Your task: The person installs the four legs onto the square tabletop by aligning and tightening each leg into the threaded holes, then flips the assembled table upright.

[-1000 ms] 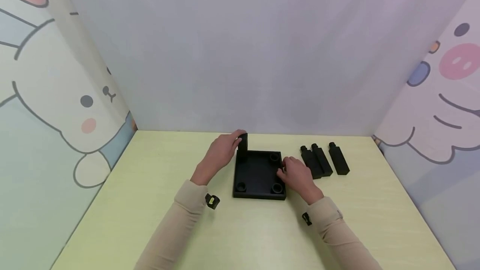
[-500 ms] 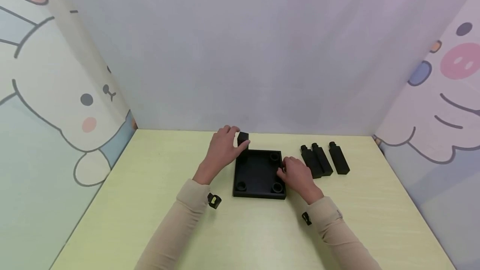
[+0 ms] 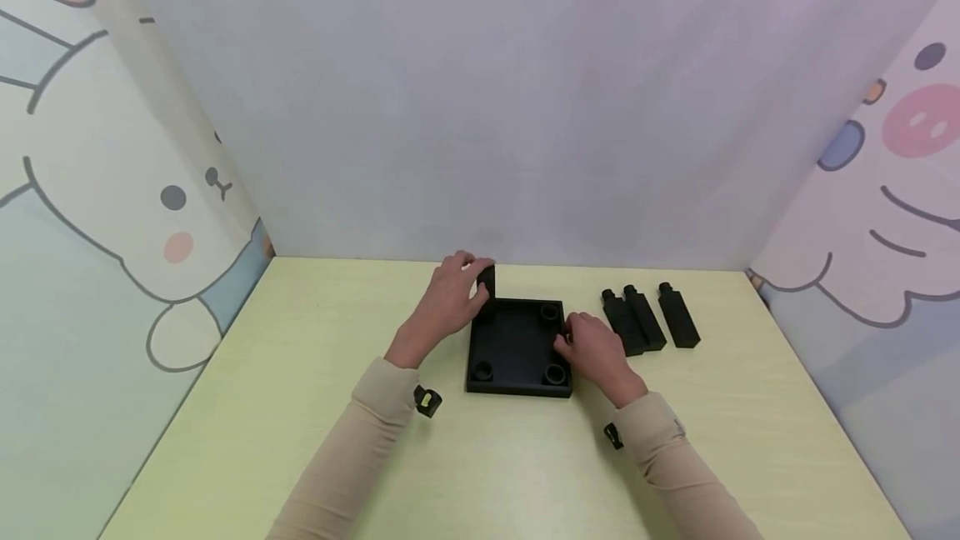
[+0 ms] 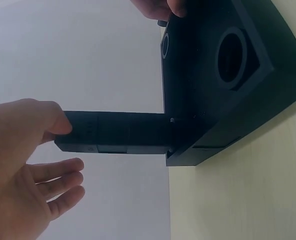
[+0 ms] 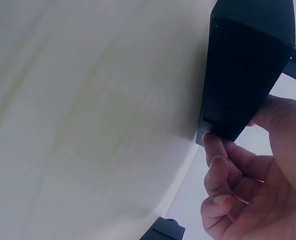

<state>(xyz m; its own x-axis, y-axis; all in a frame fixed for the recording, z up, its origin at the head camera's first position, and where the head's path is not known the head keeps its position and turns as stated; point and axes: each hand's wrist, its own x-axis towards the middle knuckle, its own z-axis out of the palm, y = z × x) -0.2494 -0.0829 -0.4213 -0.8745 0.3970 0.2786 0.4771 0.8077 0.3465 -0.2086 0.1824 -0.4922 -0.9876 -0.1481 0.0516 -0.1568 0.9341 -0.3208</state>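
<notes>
Left hand pinches the upright block; right hand grips the tray edge. Block could seat crooked if turned off-axis; tray could twist if right grip slackens.

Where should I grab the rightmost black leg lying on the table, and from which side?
From above, I'd pinch the rightmost black leg mid-body, across its long sides, probably with the nearer right hand. It lies flat, apart from the other two legs, and that grip leaves its narrow neck free at the far end.
</notes>
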